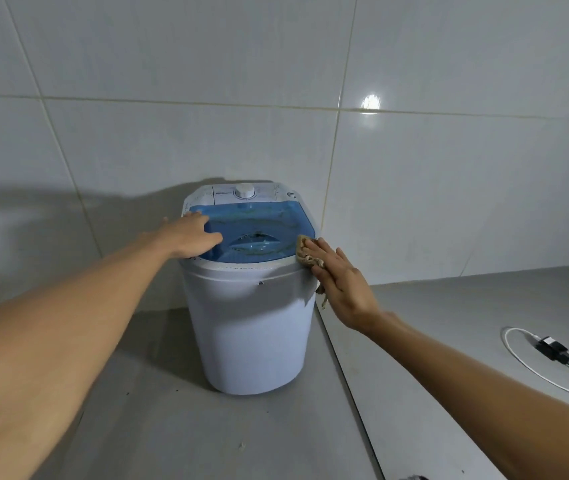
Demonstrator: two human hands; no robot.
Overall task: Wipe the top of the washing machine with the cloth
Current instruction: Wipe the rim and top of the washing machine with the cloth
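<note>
A small white washing machine [252, 327] stands on the grey floor against the tiled wall. It has a blue see-through lid [259, 220] and a white dial [245, 190] at the back. My left hand [191, 237] lies flat on the lid's left side, fingers apart, holding nothing. My right hand [340, 282] presses a tan cloth [305, 252] against the right edge of the machine's top. Part of the cloth hangs down below my palm beside the machine.
White tiled walls close in behind and to the left. A black charger [551, 348] with white cables [532, 374] lies on the floor at the right. A dark seam runs across the floor from the machine's right side toward me.
</note>
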